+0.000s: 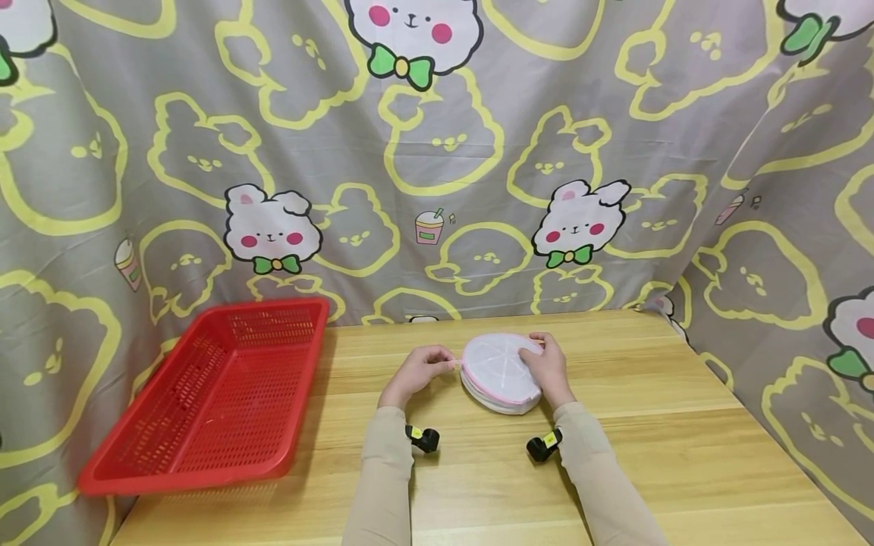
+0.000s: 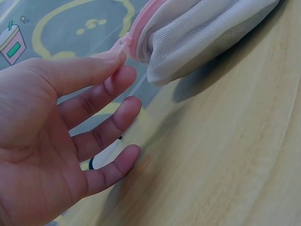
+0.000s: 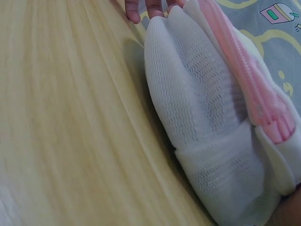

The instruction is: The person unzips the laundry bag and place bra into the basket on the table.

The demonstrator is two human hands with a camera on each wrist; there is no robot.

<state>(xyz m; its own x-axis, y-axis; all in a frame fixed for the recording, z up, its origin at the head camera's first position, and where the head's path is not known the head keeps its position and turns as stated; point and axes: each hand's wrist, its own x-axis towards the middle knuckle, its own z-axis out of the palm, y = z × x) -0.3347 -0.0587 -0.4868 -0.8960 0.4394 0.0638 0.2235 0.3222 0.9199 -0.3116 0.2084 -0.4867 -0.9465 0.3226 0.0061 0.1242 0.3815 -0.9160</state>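
A round white mesh laundry bag (image 1: 497,367) with a pink zipper (image 3: 254,87) round its rim sits over the wooden table. At its left side my left hand (image 1: 418,373) pinches the small pink zipper pull (image 2: 122,43) between thumb and index finger, its other fingers spread apart below. My right hand (image 1: 550,368) grips the bag's right edge, thumb lying on the flat top. In the right wrist view the bag's folded mesh side shows, and most of that hand is hidden behind it.
A red slotted plastic basket (image 1: 235,409) stands at the left of the wooden table (image 1: 478,493). Behind and at both sides hangs a grey curtain (image 1: 471,208) with cartoon prints. A small black wrist camera (image 1: 425,440) sits at each sleeve cuff.
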